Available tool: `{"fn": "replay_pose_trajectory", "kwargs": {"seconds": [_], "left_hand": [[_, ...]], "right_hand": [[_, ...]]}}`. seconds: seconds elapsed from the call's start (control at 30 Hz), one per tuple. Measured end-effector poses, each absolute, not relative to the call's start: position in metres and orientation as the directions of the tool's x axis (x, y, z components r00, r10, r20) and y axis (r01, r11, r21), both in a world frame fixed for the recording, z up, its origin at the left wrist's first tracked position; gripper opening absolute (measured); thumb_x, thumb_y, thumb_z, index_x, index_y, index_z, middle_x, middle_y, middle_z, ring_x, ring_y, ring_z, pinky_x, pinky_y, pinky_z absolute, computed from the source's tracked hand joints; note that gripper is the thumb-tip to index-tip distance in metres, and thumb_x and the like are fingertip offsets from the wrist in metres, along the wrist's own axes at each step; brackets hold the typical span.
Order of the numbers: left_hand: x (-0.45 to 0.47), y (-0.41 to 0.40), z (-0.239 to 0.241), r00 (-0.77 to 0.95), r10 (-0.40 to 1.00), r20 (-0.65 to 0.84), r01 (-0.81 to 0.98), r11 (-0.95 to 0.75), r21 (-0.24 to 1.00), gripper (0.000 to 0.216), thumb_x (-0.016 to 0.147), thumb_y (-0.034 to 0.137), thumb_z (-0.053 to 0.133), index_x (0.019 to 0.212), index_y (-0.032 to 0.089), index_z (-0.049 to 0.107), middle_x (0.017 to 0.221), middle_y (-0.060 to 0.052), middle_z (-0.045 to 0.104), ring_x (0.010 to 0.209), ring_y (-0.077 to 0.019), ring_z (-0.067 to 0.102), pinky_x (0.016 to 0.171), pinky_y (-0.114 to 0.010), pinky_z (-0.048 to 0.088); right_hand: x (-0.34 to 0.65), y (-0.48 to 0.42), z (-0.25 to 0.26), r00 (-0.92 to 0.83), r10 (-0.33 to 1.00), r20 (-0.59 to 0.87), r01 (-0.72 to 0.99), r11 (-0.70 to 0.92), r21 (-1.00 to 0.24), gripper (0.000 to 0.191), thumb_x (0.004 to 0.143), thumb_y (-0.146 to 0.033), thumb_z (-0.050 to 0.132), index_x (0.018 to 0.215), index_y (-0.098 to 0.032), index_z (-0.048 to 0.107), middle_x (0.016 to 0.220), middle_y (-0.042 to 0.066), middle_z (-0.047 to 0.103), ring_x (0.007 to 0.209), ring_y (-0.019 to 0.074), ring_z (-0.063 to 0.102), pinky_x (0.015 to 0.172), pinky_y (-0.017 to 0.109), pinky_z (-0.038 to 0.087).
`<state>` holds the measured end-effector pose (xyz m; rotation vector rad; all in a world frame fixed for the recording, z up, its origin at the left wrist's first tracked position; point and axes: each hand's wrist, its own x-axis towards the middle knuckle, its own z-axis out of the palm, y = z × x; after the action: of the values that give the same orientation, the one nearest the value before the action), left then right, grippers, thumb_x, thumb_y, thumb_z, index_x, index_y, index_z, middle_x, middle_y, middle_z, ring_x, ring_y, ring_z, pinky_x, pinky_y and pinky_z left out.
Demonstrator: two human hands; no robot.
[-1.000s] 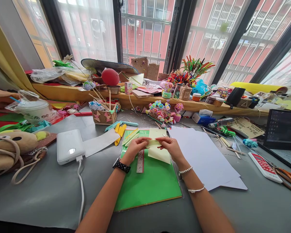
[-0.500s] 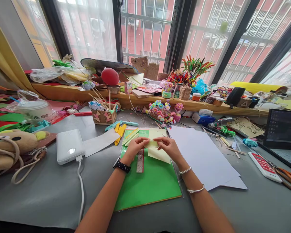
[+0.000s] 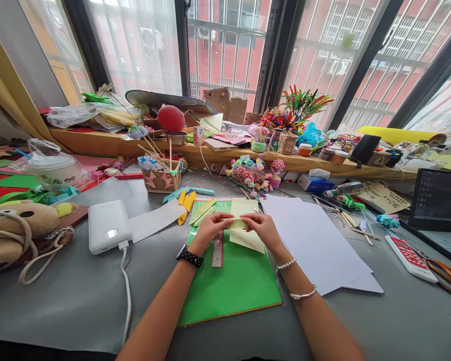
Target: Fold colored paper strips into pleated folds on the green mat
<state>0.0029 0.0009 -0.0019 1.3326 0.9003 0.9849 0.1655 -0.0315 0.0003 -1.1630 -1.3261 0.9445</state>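
Observation:
Between my fingertips is a small piece of pale yellow paper (image 3: pixel 237 223), pinched at both ends. My left hand (image 3: pixel 213 231) is closed on its left end, and my right hand (image 3: pixel 263 229) grips the right end. Beneath lies a green sheet pack (image 3: pixel 233 288) in a clear sleeve. A short ruler (image 3: pixel 218 250) rests on it, just below my left hand. Another pale yellow sheet (image 3: pixel 250 239) lies under my right hand, and folded yellow-green strips (image 3: pixel 203 210) sit beyond my left hand. My fingers hide part of the held paper.
White paper sheets (image 3: pixel 315 245) lie to the right, with a calculator (image 3: pixel 411 256) and scissors (image 3: pixel 449 273) farther out. At left are a white power bank (image 3: pixel 108 226) with its cable and a plush toy (image 3: pixel 22 225). A cardboard basket (image 3: pixel 162 179) and flower crafts (image 3: pixel 250 173) stand behind.
My fingertips have shifted slightly on the paper, which now looks narrower between them. Both arms stay nearly where they were.

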Motion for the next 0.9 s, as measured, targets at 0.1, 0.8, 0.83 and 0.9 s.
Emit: {"fn": "replay_pose_trajectory", "kwargs": {"seconds": [0.1,0.8,0.83,0.9], "left_hand": [[0.0024,0.001,-0.0027,0.34,0.94,0.029,-0.051,-0.012,0.999,0.03,0.055,0.032,0.069,0.079,0.014,0.065,0.072,-0.003,0.065,0.069,-0.0134,0.058,0.068,-0.024,0.045],[0.0016,0.0003,0.0037,0.357,0.93,0.085,-0.062,-0.067,0.996,0.028,0.055,0.035,0.068,0.075,0.015,0.068,0.072,-0.003,0.066,0.066,-0.0143,0.057,0.063,-0.025,0.048],[0.0018,0.0002,0.0037,0.35,0.932,0.099,-0.043,-0.089,0.995,0.027,0.055,0.035,0.068,0.075,0.015,0.068,0.072,-0.003,0.066,0.066,-0.0146,0.057,0.062,-0.025,0.048],[0.0022,0.0005,0.003,0.328,0.936,0.129,-0.011,-0.133,0.991,0.027,0.056,0.035,0.067,0.074,0.016,0.068,0.071,-0.003,0.066,0.065,-0.0148,0.057,0.06,-0.024,0.047]], "right_hand": [[0.1647,-0.0319,0.0001,0.072,0.972,0.226,0.12,0.216,-0.969,0.02,0.062,-0.031,0.063,0.074,-0.015,0.069,0.062,0.003,0.066,0.049,0.0114,0.056,0.051,0.026,0.05],[0.1723,-0.0297,-0.0008,0.123,0.975,0.186,0.062,0.18,-0.982,0.027,0.06,-0.037,0.064,0.073,-0.013,0.067,0.061,0.002,0.063,0.041,0.0091,0.053,0.041,0.022,0.044],[0.1726,-0.0294,-0.0012,0.127,0.974,0.188,0.061,0.181,-0.982,0.027,0.06,-0.038,0.064,0.072,-0.013,0.067,0.061,0.002,0.063,0.041,0.0092,0.053,0.04,0.023,0.044],[0.1729,-0.029,-0.0018,0.132,0.974,0.184,0.057,0.178,-0.982,0.028,0.059,-0.039,0.065,0.072,-0.013,0.067,0.062,0.002,0.063,0.041,0.0095,0.053,0.04,0.023,0.044]]}}
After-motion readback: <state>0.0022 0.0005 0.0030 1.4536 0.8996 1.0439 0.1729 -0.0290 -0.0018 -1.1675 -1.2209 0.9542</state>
